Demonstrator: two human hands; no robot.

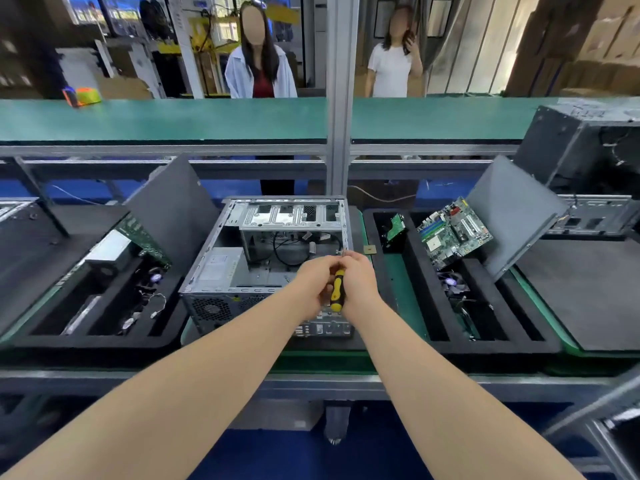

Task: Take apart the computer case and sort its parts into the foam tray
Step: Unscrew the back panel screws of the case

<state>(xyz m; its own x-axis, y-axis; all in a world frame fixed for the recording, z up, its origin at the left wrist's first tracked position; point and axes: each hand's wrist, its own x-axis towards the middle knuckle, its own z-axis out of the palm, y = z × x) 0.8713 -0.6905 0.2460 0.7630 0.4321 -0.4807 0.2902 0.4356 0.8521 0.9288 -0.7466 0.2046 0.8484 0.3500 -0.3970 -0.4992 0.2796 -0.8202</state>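
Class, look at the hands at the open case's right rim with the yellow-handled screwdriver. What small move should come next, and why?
Probably turn the screwdriver to loosen a fastener at the right rim of the computer case. The right hand grips its handle, the left hand curls at its upper end, and the power supply sits inside. The tip is hidden.

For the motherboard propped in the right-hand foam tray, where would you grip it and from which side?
Probably by its bare outer edges near the top corners, coming from above and the left. The motherboard stands tilted in the foam tray, component side up, and a grey side panel leans close on its right, blocking that side.
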